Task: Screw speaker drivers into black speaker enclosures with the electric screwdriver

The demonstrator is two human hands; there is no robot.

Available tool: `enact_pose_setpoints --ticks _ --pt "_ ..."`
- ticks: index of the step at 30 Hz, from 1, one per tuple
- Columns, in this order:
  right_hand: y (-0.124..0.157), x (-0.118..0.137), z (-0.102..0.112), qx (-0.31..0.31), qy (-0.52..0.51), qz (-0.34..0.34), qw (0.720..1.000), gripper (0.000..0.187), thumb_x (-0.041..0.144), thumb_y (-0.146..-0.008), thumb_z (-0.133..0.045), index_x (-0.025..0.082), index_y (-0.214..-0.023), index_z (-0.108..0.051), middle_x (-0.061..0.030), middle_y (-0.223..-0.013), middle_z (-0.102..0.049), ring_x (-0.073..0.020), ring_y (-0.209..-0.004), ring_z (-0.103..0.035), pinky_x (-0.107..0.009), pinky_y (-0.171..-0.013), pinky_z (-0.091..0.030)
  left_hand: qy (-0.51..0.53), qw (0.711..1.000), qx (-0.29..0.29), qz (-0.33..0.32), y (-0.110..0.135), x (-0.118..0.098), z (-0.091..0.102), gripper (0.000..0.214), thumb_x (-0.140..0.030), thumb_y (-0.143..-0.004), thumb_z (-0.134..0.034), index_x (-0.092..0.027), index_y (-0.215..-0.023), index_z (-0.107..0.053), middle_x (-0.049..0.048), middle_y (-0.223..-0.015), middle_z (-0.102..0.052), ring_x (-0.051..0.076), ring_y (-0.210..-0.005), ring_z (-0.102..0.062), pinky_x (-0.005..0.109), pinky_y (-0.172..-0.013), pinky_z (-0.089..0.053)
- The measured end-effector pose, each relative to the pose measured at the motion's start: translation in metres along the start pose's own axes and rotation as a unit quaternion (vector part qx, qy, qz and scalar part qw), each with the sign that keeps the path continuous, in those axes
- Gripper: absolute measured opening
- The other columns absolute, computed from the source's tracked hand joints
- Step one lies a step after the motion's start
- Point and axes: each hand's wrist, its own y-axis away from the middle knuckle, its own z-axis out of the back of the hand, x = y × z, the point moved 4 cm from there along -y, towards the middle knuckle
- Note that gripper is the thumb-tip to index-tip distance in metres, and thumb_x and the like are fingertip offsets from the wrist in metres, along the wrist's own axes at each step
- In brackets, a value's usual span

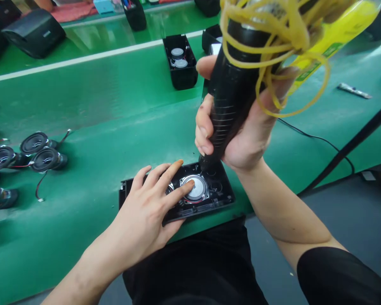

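My right hand (250, 127) is wrapped round a black electric screwdriver (230, 95), held upright and slightly tilted. Yellow rubber bands (266, 51) are looped about its upper part. Its lower end meets a black speaker housing (222, 190), beside a round silver-backed speaker driver (196, 189). The exact tip is hard to make out. My left hand (154, 199) spans the housing, thumb at the near edge and fingers spread across the top. One fingertip rests on the driver. A second driver is mostly hidden under this hand.
Several loose speaker drivers (34, 144) with wires lie at the left of the green table (114, 114). Behind stands another black housing (186, 78) with two drivers inside. A black speaker (34, 34) sits farther back. At the right are a dark cable (317, 137) and a small tube (354, 90).
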Motion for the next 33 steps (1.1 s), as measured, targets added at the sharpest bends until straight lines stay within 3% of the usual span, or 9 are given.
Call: enact_pose_setpoints --ticks 9,12,19,29,33 --pt "0.002 -0.006 0.0 0.019 -0.002 -0.01 1.0 0.058 0.065 -0.097 -0.075 0.019 -0.127 -0.057 0.0072 -0.068 -0.058 -0.0132 -0.047 -0.048 -0.028 -0.043 -0.035 -0.005 1.0 -0.001 -0.004 -0.001 0.0 0.001 0.056 -0.035 -0.096 -0.068 -0.031 -0.151 -0.06 0.0154 -0.175 -0.035 0.042 -0.152 -0.043 0.067 -0.123 -0.032" --pt "0.005 -0.009 -0.002 0.044 -0.012 -0.021 0.999 0.056 0.068 -0.098 -0.072 0.019 -0.123 -0.058 0.0077 -0.067 -0.058 -0.0122 -0.045 -0.046 -0.027 -0.043 -0.036 -0.008 1.0 0.002 -0.004 -0.002 0.001 0.001 0.058 -0.034 -0.094 -0.07 -0.031 -0.15 -0.061 0.0161 -0.174 -0.037 0.043 -0.15 -0.045 0.068 -0.122 -0.034" --pt "0.011 -0.02 -0.006 0.087 -0.047 -0.042 0.994 0.061 0.077 -0.084 -0.081 0.023 -0.085 -0.052 0.0057 -0.065 -0.058 -0.0095 -0.044 -0.047 -0.024 -0.04 -0.037 -0.004 1.0 -0.003 -0.003 -0.003 0.0 0.0 0.062 -0.03 -0.088 -0.073 -0.03 -0.148 -0.063 0.0174 -0.169 -0.042 0.044 -0.147 -0.046 0.072 -0.12 -0.036" --pt "0.019 -0.03 -0.008 0.108 -0.101 -0.108 0.983 0.069 0.078 -0.075 -0.088 0.024 -0.098 -0.053 0.0072 -0.065 -0.058 -0.0087 -0.045 -0.044 -0.021 -0.039 -0.034 0.008 1.0 -0.003 0.008 -0.002 0.003 -0.005 0.067 -0.028 -0.084 -0.075 -0.031 -0.15 -0.061 0.0155 -0.169 -0.041 0.044 -0.15 -0.043 0.07 -0.122 -0.035" --pt "0.018 -0.028 -0.011 0.107 -0.091 -0.092 0.986 0.064 0.079 -0.082 -0.082 0.024 -0.099 -0.054 0.0062 -0.066 -0.058 -0.01 -0.046 -0.045 -0.023 -0.04 -0.034 0.014 1.0 -0.021 0.006 -0.001 0.003 -0.007 0.069 -0.025 -0.084 -0.074 -0.034 -0.15 -0.06 0.0134 -0.17 -0.041 0.041 -0.15 -0.044 0.068 -0.122 -0.034"
